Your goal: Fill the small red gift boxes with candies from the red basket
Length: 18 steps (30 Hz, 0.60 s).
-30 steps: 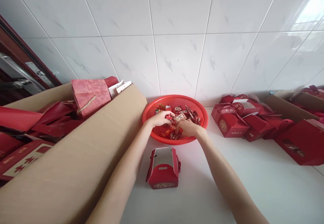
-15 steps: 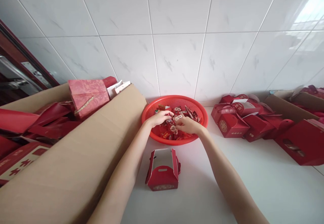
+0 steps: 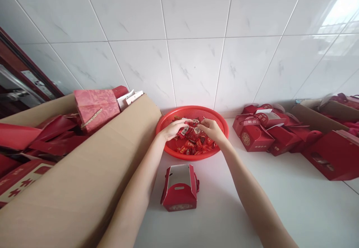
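Note:
Both of my hands are in the red plastic basket (image 3: pixel 193 157), which holds many small wrapped candies (image 3: pixel 193 146). On its left side, my left hand (image 3: pixel 174 130) has its fingers stretched out over the pile, beside a candy with a pale label (image 3: pixel 185 130). Opposite it, my right hand (image 3: pixel 211 129) is closed in a pinch at a candy with a round pale label (image 3: pixel 197 130); its fingertips partly cover the contact. Nearer to me stands a small red gift box (image 3: pixel 180 198), its top open and its white inside showing.
On the left, a large cardboard box (image 3: pixel 112 147) holds folded red boxes and a pink patterned bag (image 3: pixel 97 108). Several closed red gift boxes (image 3: pixel 256 138) are grouped at the right, near another cardboard box (image 3: pixel 311 119). A tiled wall (image 3: pixel 196 68) rises behind the basket.
My right hand has moved up and slightly right within the basket, uncovering more red candies in front. My left hand has shifted slightly left. The open gift box stays put.

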Each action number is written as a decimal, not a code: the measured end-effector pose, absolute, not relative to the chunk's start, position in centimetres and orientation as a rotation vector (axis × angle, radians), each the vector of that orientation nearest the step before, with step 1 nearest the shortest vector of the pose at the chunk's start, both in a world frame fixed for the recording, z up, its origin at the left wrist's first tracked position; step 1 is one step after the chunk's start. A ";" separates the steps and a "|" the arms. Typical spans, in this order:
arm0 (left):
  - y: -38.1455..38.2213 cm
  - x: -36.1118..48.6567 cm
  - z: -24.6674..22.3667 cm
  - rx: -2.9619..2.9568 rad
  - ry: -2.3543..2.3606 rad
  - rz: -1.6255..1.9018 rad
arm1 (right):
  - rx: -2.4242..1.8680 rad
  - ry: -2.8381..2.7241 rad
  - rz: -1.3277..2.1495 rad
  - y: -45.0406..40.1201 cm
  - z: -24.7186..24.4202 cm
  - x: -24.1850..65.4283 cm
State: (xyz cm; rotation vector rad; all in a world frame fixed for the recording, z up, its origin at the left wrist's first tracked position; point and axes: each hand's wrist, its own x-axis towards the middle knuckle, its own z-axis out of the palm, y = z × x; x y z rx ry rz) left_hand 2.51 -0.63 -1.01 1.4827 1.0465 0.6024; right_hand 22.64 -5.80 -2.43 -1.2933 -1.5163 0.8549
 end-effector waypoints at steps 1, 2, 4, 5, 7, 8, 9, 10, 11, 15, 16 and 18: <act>-0.7 2.6 -1.0 1.469 1.028 0.597 | -1.262 -1.464 0.899 -5.7 -2.5 22.7; -0.7 2.6 -1.0 1.463 1.012 0.596 | -1.231 -1.417 0.946 -5.7 -2.6 22.7; -0.6 2.6 -1.2 1.462 0.995 0.605 | -1.185 -1.343 1.022 -5.6 -2.8 22.8; -0.5 2.5 -1.3 1.463 0.992 0.610 | -1.175 -1.318 1.050 -5.6 -2.8 22.8; -0.3 2.4 -1.5 1.464 0.980 0.612 | -1.177 -1.290 1.090 -5.7 -2.6 22.7; -0.3 2.4 -1.6 1.469 0.971 0.613 | -1.182 -1.280 1.107 -5.8 -2.5 22.7; -0.3 2.4 -1.6 1.480 0.959 0.622 | -1.186 -1.273 1.123 -6.0 -2.3 22.7; -0.3 2.4 -1.6 1.496 0.946 0.635 | -1.188 -1.265 1.138 -6.1 -2.1 22.7; -0.3 2.4 -1.6 1.514 0.933 0.651 | -1.186 -1.258 1.152 -6.2 -1.9 22.7; -0.3 2.4 -1.4 1.547 0.939 0.731 | -1.173 -1.261 1.227 -6.7 -1.4 22.8; -0.3 2.4 -1.4 1.535 0.946 0.747 | -1.169 -1.282 1.249 -6.7 -1.3 22.9; -0.3 2.4 -1.3 1.499 0.948 0.774 | -1.168 -1.324 1.264 -6.7 -1.4 23.0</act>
